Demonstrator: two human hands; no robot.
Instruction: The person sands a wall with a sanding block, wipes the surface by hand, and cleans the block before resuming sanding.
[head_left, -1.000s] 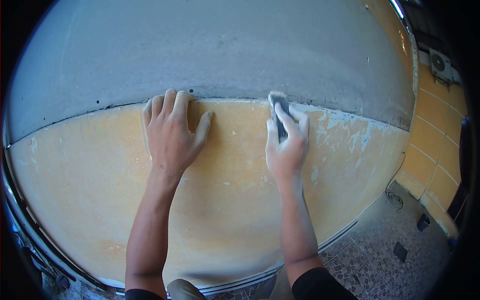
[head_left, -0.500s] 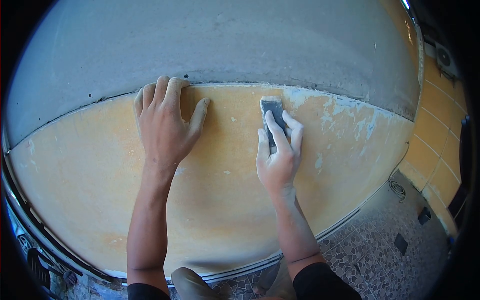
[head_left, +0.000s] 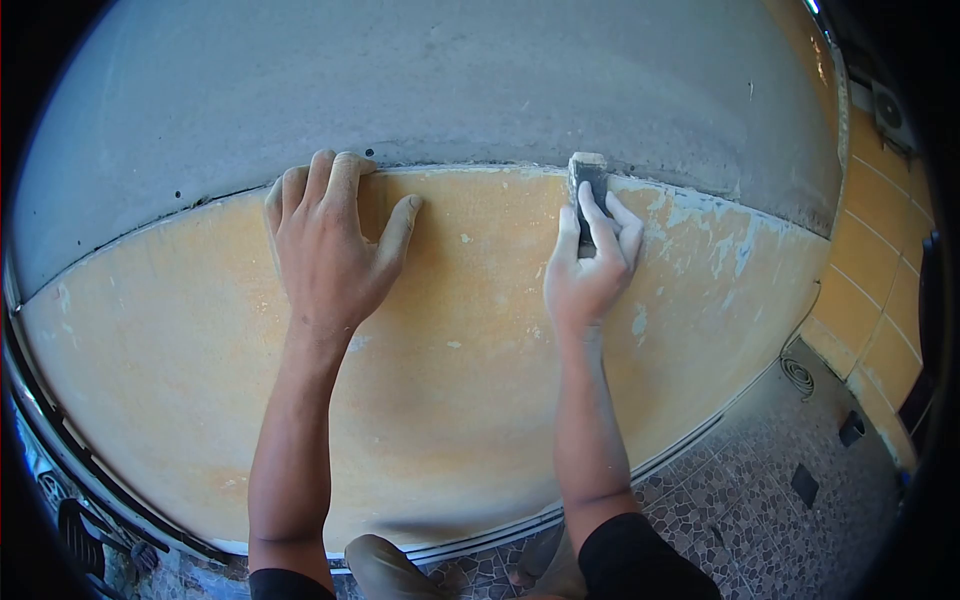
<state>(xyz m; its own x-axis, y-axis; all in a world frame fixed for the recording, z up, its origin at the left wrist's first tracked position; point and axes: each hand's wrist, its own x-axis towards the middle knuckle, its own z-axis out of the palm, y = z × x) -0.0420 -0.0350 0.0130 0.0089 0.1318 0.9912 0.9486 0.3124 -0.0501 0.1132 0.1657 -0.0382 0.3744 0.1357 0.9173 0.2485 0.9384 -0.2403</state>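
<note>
My left hand (head_left: 335, 235) rests on the top edge of the yellow wall (head_left: 440, 380), its fingers over the rim and its thumb spread apart on the yellow face. Dust coats its fingertips. My right hand (head_left: 598, 255) grips a dark grey sanding block (head_left: 590, 178) with a pale end. The block stands upright against the wall's upper edge, where it meets the grey surface (head_left: 450, 90). White dust covers the right fingers. Pale, flaking patches (head_left: 735, 235) mark the yellow paint right of the block.
A patterned stone floor (head_left: 740, 500) lies below at the right, with a coiled hose (head_left: 797, 375), a dark container (head_left: 851, 430) and a dark square (head_left: 804, 485) on it. An orange tiled wall (head_left: 865, 260) stands at the far right. My knee (head_left: 385, 570) shows at the bottom.
My right hand has moved up and to the right with the sanding block, from the yellow face to the top edge. My left hand has stayed nearly in place.
</note>
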